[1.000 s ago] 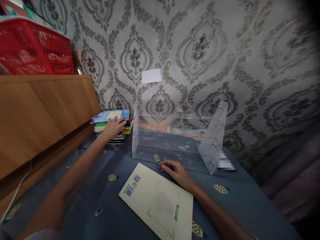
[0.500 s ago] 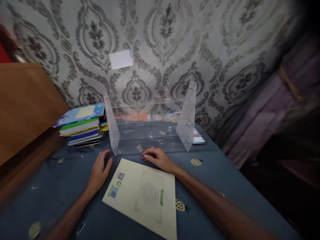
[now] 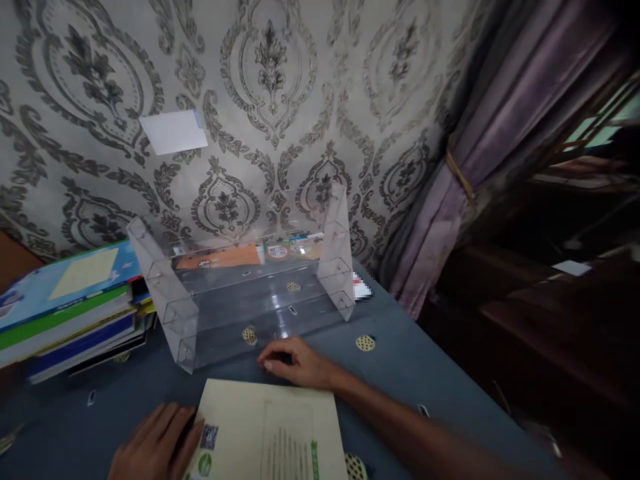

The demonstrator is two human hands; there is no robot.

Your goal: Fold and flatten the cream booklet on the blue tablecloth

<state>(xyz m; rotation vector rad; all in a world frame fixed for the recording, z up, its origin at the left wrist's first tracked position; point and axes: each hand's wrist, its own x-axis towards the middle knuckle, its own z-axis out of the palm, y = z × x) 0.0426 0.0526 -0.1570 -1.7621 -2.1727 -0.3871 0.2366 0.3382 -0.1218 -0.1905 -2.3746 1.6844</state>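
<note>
"Where's the pale-yellow rectangular paper book [image 3: 240, 413]?"

"Near, on the blue patterned counter [image 3: 400, 367]. Left hand [image 3: 155, 445] at its left edge, grip unclear; right hand [image 3: 297, 363] loosely half-open, empty, by its far edge."

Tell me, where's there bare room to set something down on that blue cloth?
Widest: the blue cloth between the clear rack, the right forearm and the cloth's right edge. Smaller: the strip bordered by the book stack, rack and left hand. Crowded: front middle, where the right hand sits between rack and pale booklet.
</note>
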